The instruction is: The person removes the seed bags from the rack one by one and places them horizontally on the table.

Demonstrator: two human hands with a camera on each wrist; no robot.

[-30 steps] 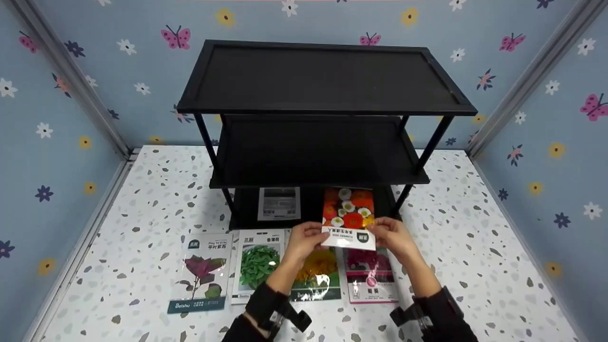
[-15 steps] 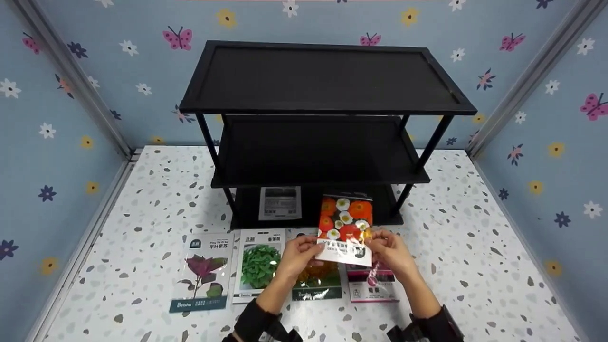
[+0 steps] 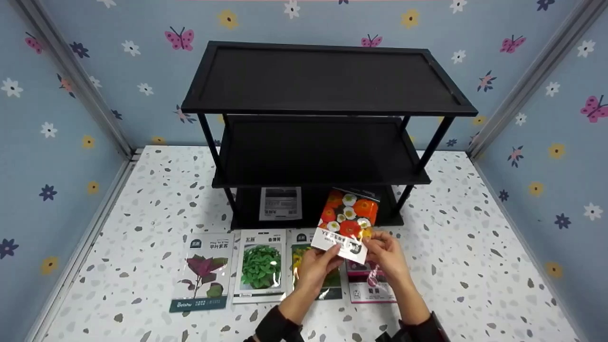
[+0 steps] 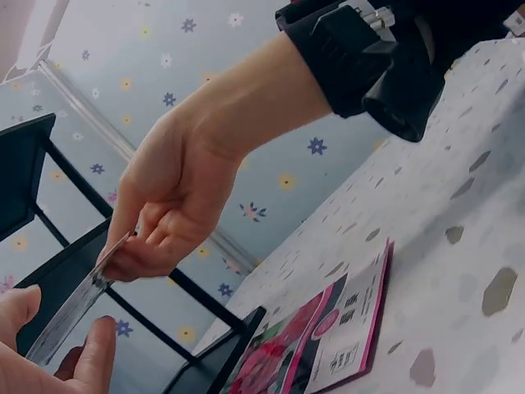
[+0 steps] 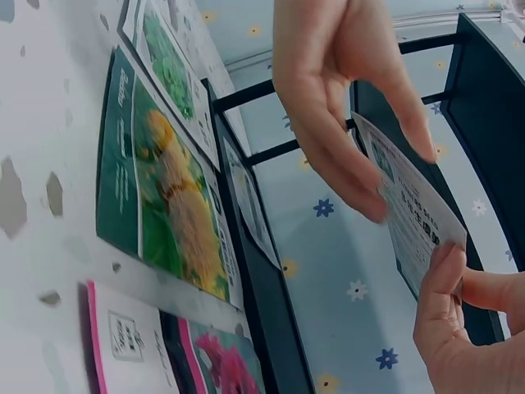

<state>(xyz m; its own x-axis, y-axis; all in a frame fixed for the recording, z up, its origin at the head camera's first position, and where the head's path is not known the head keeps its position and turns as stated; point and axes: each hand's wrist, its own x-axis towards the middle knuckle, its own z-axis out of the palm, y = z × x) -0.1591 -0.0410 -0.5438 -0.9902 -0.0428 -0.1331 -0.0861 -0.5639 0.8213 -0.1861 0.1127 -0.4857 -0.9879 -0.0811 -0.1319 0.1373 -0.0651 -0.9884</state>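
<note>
Lying flat on the near worktop [image 3: 142,199], left to right, are a purple-leaf packet [image 3: 201,271] printed "Beishu", a green-herb packet [image 3: 260,266], a yellow-flower packet [image 3: 300,256] and a pink-flower packet [image 3: 370,285]. Above them the left hand [image 3: 317,266] and right hand [image 3: 385,253] pinch the lower corners of an orange-and-white flower packet [image 3: 348,216], tilted, off the surface. One packet [image 3: 280,203] already lies on the black shelf's [image 3: 323,80] bottom tier; four seem left. Smaller print is unreadable.
</note>
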